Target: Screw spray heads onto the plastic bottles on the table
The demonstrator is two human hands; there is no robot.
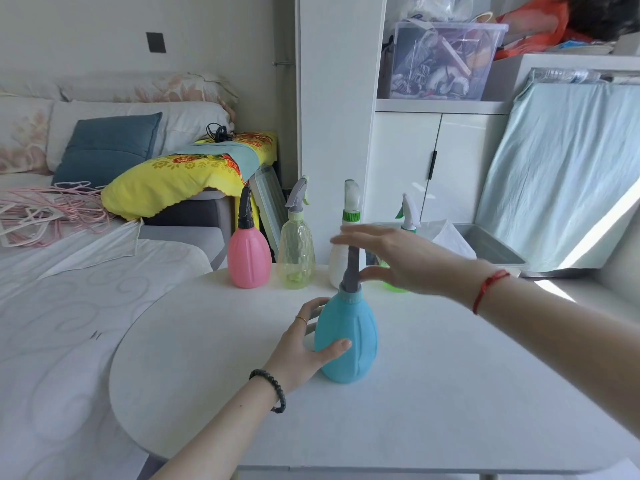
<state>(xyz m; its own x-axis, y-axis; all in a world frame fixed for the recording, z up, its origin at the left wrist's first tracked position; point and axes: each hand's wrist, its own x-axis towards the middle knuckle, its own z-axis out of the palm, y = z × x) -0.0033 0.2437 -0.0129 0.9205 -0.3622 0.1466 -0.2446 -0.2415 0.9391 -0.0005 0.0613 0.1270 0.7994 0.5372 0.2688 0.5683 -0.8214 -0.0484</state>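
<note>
A blue plastic bottle [348,337] stands upright mid-table with a grey spray head [352,270] in its neck. My left hand [308,344] wraps around the bottle's left side and grips it. My right hand [391,259] hovers at the spray head with fingers spread, thumb below and fingers above it; its contact with the head is unclear. Along the table's far edge stand a pink bottle [249,259], a clear yellowish bottle [296,252], a white bottle [341,258] and a green bottle [394,284] mostly hidden behind my right hand, each with a spray head on.
The white table [450,393] has a rounded left edge. A bed [69,323] with pink hangers lies to the left. A grey bin [491,247] and white cabinet [433,168] stand behind the table.
</note>
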